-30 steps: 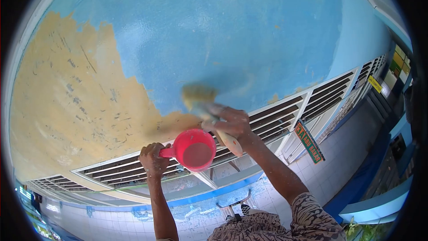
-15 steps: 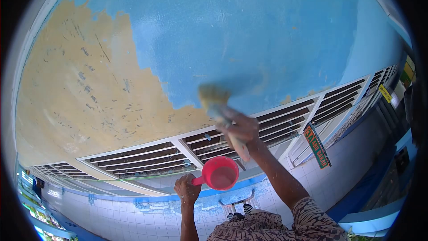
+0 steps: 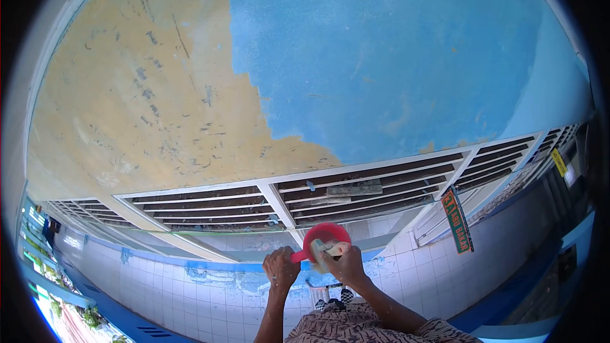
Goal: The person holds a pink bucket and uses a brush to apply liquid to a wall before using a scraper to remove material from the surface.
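The left hand [image 3: 280, 269], forearm raised upright, kept a closed grip on the handle of the red cup [image 3: 325, 239] at six o'clock in the view. The right hand [image 3: 345, 263], at the cup's four o'clock, clasped a brush [image 3: 321, 249] dipped into it.

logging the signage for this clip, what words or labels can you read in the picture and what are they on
"BAKAR" is the end of the red lettering on the green sign hanging by the vents; the letters before it are too blurred and tilted to read.
The yellow sign further right has dark marks too small to read.
No lettering shows on the red scoop held by the left hand, nor on the brush in the right hand.
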The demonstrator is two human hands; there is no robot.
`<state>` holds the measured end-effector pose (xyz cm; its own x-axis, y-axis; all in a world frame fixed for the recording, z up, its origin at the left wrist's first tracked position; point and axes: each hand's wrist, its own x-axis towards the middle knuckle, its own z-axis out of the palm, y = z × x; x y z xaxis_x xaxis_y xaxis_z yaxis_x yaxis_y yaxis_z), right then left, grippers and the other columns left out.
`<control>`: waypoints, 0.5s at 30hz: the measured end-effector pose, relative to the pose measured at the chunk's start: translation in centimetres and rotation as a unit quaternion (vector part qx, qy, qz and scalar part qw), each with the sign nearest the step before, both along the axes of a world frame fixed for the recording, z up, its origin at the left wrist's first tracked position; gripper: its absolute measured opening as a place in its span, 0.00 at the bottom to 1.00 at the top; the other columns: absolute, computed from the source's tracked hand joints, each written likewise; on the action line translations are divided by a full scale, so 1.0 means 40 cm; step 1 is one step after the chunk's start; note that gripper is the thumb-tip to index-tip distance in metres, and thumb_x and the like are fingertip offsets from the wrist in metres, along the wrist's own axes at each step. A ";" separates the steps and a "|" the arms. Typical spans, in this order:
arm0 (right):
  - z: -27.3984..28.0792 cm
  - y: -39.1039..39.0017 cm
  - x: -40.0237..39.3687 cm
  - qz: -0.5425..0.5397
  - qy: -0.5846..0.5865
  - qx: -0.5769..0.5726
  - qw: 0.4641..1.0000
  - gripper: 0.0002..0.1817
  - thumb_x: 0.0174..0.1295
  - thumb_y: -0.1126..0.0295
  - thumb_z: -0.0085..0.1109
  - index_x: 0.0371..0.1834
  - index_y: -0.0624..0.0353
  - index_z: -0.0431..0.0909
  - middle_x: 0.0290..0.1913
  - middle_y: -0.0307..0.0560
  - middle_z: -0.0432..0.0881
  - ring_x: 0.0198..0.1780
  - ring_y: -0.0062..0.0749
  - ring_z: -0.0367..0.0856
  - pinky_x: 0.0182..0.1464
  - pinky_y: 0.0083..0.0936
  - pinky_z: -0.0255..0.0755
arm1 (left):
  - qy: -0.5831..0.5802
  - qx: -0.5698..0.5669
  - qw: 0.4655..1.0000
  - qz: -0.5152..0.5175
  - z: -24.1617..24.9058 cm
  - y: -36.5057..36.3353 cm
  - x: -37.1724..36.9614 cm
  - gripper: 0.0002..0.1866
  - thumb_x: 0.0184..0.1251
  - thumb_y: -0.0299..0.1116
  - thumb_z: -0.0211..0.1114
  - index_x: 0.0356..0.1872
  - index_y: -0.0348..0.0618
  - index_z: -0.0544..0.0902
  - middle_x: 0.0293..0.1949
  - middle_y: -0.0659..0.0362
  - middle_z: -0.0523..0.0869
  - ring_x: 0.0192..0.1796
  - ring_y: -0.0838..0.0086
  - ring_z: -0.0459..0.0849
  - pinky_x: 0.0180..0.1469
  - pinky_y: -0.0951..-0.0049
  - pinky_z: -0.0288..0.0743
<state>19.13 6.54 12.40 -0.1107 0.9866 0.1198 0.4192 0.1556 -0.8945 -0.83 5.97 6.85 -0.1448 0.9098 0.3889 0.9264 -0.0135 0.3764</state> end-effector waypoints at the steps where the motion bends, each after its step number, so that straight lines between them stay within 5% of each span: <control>1: -0.019 -0.002 -0.002 -0.006 0.016 0.013 1.000 0.14 0.56 0.69 0.76 0.41 0.65 0.87 0.33 0.46 0.90 0.34 0.27 0.88 0.38 0.27 0.81 | 0.014 0.010 1.000 -0.018 -0.009 -0.009 0.003 0.08 0.54 0.37 0.73 0.24 0.48 0.84 0.25 0.57 0.85 0.31 0.57 0.87 0.35 0.55 0.75; 6: -0.070 -0.001 0.001 -0.069 0.092 -0.029 0.993 0.14 0.57 0.69 0.76 0.41 0.67 0.85 0.34 0.48 0.90 0.34 0.27 0.88 0.38 0.27 0.81 | -0.022 -0.001 1.000 0.001 -0.046 -0.059 0.012 0.06 0.53 0.34 0.72 0.23 0.48 0.83 0.25 0.58 0.85 0.31 0.58 0.86 0.35 0.56 0.75; 8: -0.067 0.001 -0.002 -0.101 0.204 -0.008 0.974 0.13 0.59 0.71 0.75 0.41 0.68 0.84 0.35 0.47 0.88 0.34 0.25 0.86 0.39 0.25 0.80 | -0.030 -0.004 1.000 0.006 -0.056 -0.069 0.015 0.06 0.53 0.34 0.72 0.23 0.48 0.83 0.25 0.58 0.84 0.31 0.58 0.86 0.35 0.57 0.75; 10: -0.043 0.007 -0.008 -0.103 0.193 0.039 0.975 0.11 0.61 0.73 0.73 0.41 0.69 0.84 0.36 0.45 0.88 0.34 0.23 0.85 0.39 0.22 0.80 | -0.016 0.014 1.000 0.002 -0.049 -0.069 0.019 0.06 0.52 0.33 0.72 0.23 0.48 0.82 0.24 0.59 0.83 0.31 0.58 0.86 0.35 0.57 0.75; 12: -0.007 0.001 -0.017 -0.144 0.311 0.061 0.937 0.11 0.60 0.70 0.73 0.38 0.68 0.86 0.34 0.48 0.89 0.32 0.29 0.88 0.37 0.27 0.80 | -0.010 0.018 1.000 0.006 -0.048 -0.068 0.013 0.07 0.52 0.33 0.72 0.22 0.48 0.82 0.24 0.59 0.83 0.31 0.59 0.85 0.34 0.57 0.74; 15: -0.027 0.011 0.009 -0.093 0.176 0.043 0.979 0.11 0.60 0.72 0.72 0.41 0.69 0.85 0.34 0.47 0.88 0.35 0.23 0.86 0.40 0.23 0.80 | -0.009 0.040 0.999 0.013 -0.037 -0.059 0.006 0.08 0.52 0.33 0.73 0.22 0.49 0.81 0.24 0.60 0.82 0.30 0.60 0.85 0.34 0.58 0.73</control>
